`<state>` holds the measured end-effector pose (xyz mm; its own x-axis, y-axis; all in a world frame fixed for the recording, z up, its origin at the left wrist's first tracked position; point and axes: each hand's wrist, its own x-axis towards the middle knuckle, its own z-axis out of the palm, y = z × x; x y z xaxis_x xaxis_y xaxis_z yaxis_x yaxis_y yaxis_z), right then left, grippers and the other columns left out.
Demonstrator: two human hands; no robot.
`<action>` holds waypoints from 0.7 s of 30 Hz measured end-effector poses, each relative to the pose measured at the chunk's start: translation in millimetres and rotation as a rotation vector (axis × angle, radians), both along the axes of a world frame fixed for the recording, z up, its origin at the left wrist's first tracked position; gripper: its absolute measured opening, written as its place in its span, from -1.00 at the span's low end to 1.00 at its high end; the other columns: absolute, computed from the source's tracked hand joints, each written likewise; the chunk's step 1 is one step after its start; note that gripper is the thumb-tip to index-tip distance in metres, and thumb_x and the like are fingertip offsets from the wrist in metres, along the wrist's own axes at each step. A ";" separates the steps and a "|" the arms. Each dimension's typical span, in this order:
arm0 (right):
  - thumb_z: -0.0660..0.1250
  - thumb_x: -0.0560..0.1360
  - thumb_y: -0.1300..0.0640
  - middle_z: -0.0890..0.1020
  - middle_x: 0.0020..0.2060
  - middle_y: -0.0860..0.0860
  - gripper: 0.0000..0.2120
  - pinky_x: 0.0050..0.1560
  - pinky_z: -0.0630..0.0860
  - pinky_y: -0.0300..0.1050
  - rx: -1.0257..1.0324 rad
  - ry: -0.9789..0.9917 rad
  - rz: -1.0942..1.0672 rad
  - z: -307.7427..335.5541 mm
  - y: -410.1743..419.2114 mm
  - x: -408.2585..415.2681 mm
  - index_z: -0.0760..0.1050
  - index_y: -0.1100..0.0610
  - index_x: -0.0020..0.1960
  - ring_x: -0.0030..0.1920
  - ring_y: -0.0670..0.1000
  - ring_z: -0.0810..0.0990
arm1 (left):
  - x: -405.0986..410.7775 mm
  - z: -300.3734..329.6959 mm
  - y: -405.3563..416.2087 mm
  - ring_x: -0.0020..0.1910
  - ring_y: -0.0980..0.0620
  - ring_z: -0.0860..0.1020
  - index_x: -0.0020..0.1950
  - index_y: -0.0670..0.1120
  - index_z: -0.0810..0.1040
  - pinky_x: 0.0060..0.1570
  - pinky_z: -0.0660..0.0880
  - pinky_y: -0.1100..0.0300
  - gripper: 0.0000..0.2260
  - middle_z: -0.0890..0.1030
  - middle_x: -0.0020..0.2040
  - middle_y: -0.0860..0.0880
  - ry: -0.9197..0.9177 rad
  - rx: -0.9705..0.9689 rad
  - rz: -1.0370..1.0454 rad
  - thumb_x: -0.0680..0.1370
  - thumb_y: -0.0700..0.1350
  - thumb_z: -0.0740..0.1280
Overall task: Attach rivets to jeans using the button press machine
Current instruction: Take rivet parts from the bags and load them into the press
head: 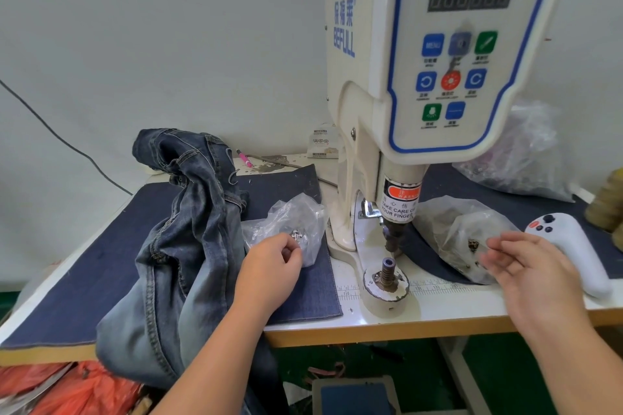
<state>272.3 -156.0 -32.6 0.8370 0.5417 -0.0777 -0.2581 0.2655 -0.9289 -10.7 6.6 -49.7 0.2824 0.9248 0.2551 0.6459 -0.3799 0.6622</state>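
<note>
The jeans [175,239] lie heaped on the left of the table [371,323], hanging over its near edge. The press [438,77] stands right of them, its lower die [387,271] bare. The left hand [269,269] has curled fingers at the mouth of a clear bag [293,222] of rivets; whether it pinches one I cannot tell. The right hand [529,276], blurred, fingers loosely spread, reaches at a second bag [462,232]. A white controller [573,249] lies far right.
</note>
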 end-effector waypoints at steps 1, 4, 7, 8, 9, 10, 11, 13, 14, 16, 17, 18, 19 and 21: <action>0.28 0.52 0.36 0.69 -0.25 0.01 -0.75 -0.06 0.63 -0.08 -0.050 -0.076 -0.019 0.4 -1.4 -1.6 0.60 0.06 -0.17 -0.17 0.02 0.66 | 0.1 -0.1 0.1 -0.30 0.12 0.54 -0.18 0.07 0.55 -0.24 0.54 0.15 -0.87 0.58 -0.30 0.09 0.000 -0.003 0.001 0.56 -0.10 0.31; 0.34 0.53 0.27 0.68 -0.14 -0.05 -0.79 -0.10 0.54 -0.11 -0.266 -0.416 -0.071 -0.2 -4.1 -9.2 0.59 -0.03 -0.14 -0.10 -0.05 0.63 | 0.2 0.4 -0.7 -0.30 0.13 0.53 -0.18 0.07 0.55 -0.26 0.50 0.20 -0.87 0.58 -0.30 0.10 -0.010 -0.002 0.001 0.56 -0.10 0.31; 0.36 0.51 0.26 0.62 -0.19 -0.11 -0.78 -0.18 0.43 -0.23 -0.320 -0.705 -0.036 -8.2 -2.6 -27.8 0.56 -0.06 -0.15 -0.16 -0.19 0.57 | 0.5 2.2 -1.5 -0.30 0.13 0.53 -0.17 0.06 0.56 -0.26 0.50 0.22 -0.87 0.59 -0.30 0.10 -0.016 0.003 -0.002 0.57 -0.10 0.31; 0.36 0.50 0.30 0.60 -0.21 -0.11 -0.76 -0.19 0.41 -0.25 -0.333 -0.791 -0.020 -14.1 -1.6 -34.2 0.54 -0.04 -0.15 -0.18 -0.18 0.56 | 0.3 2.9 -2.3 -0.30 0.12 0.53 -0.18 0.06 0.56 -0.26 0.49 0.23 -0.86 0.59 -0.30 0.09 -0.040 -0.001 -0.001 0.57 -0.10 0.32; 0.36 0.48 0.36 0.59 -0.22 -0.09 -0.76 -0.20 0.41 -0.26 -0.352 -0.895 -0.018 -20.9 -0.6 -38.6 0.54 0.02 -0.14 -0.18 -0.15 0.55 | -0.3 4.2 -3.2 -0.30 0.11 0.53 -0.19 0.07 0.56 -0.26 0.48 0.24 -0.85 0.59 -0.30 0.08 -0.083 -0.010 0.002 0.57 -0.11 0.33; 0.36 0.45 0.41 0.57 -0.24 -0.06 -0.77 -0.20 0.41 -0.24 -0.373 -1.017 -0.033 -27.3 0.3 -41.3 0.54 0.08 -0.13 -0.19 -0.09 0.53 | -1.1 6.0 -4.5 -0.27 0.10 0.53 -0.20 0.06 0.57 -0.26 0.47 0.27 -0.84 0.60 -0.30 0.07 -0.138 -0.018 0.001 0.56 -0.12 0.34; 0.37 0.42 0.45 0.54 -0.26 -0.03 -0.77 -0.20 0.41 -0.21 -0.389 -1.138 -0.057 -32.9 1.1 -42.3 0.54 0.14 -0.13 -0.20 -0.03 0.52 | -2.1 8.9 -6.2 -0.24 0.11 0.53 -0.21 0.06 0.58 -0.25 0.46 0.31 -0.83 0.60 -0.29 0.06 -0.182 -0.018 -0.004 0.56 -0.14 0.35; 0.40 0.37 0.48 0.52 -0.26 0.01 -0.78 -0.18 0.41 -0.17 -0.404 -1.295 -0.094 -40.0 2.1 -40.9 0.54 0.20 -0.12 -0.21 0.02 0.49 | -4.3 20.6 -7.5 -0.24 0.12 0.53 -0.21 0.03 0.59 -0.27 0.44 0.38 -0.83 0.60 -0.30 0.06 -0.233 0.027 -0.039 0.56 -0.17 0.36; 0.41 0.36 0.47 0.52 -0.25 0.01 -0.78 -0.18 0.42 -0.14 -0.411 -1.342 -0.101 -42.1 2.6 -39.3 0.54 0.21 -0.11 -0.20 0.02 0.49 | -5.6 29.8 -5.8 -0.25 0.12 0.53 -0.21 0.02 0.59 -0.26 0.44 0.40 -0.83 0.60 -0.31 0.07 -0.249 0.086 -0.050 0.56 -0.19 0.36; 0.43 0.33 0.46 0.54 -0.25 0.01 -0.78 -0.17 0.45 -0.08 -0.430 -1.429 -0.105 -45.6 3.4 -38.0 0.56 0.21 -0.11 -0.20 0.02 0.49 | -10.0 54.2 2.6 -0.24 0.13 0.53 -0.19 -0.01 0.58 -0.21 0.43 0.42 -0.86 0.59 -0.30 0.09 -0.270 0.285 0.008 0.54 -0.21 0.36; 0.44 0.32 0.45 0.56 -0.25 0.02 -0.78 -0.17 0.46 -0.06 -0.440 -1.465 -0.104 -46.9 3.9 -38.0 0.56 0.21 -0.12 -0.21 0.02 0.50 | -13.4 66.2 11.0 -0.18 0.12 0.54 -0.13 -0.03 0.59 -0.12 0.44 0.37 -0.91 0.60 -0.22 0.07 -0.270 0.395 0.097 0.52 -0.21 0.36; 0.45 0.32 0.45 0.57 -0.25 0.02 -0.78 -0.17 0.47 -0.06 -0.448 -1.488 -0.100 -47.3 4.3 -37.9 0.57 0.21 -0.11 -0.22 0.02 0.51 | -17.3 76.9 22.3 -0.05 0.01 0.54 -0.03 -0.07 0.59 0.03 0.44 0.21 -0.93 0.61 -0.09 -0.02 -0.252 0.469 0.222 0.50 -0.18 0.36; 0.45 0.31 0.44 0.58 -0.25 0.02 -0.77 -0.19 0.47 -0.06 -0.455 -1.496 -0.097 -47.3 4.7 -37.9 0.58 0.21 -0.11 -0.23 0.03 0.52 | -21.6 86.6 33.4 0.11 -0.11 0.49 0.11 -0.10 0.56 0.16 0.37 0.07 -0.79 0.57 0.07 -0.10 -0.212 0.477 0.370 0.49 -0.12 0.38; 0.46 0.30 0.44 0.59 -0.26 0.03 -0.77 -0.23 0.49 -0.06 -0.463 -1.497 -0.098 -47.4 5.5 -37.8 0.58 0.21 -0.11 -0.25 0.03 0.53 | -29.9 95.7 53.1 0.33 -0.21 0.32 0.36 -0.13 0.37 0.31 0.26 -0.08 -0.44 0.39 0.32 -0.18 -0.119 0.321 0.586 0.44 0.04 0.44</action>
<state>234.5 -150.5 -80.0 0.3318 0.6479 0.6856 0.9373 -0.1441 -0.3174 -40.6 59.7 46.0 -0.2898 0.7897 0.5407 0.7348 -0.1785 0.6544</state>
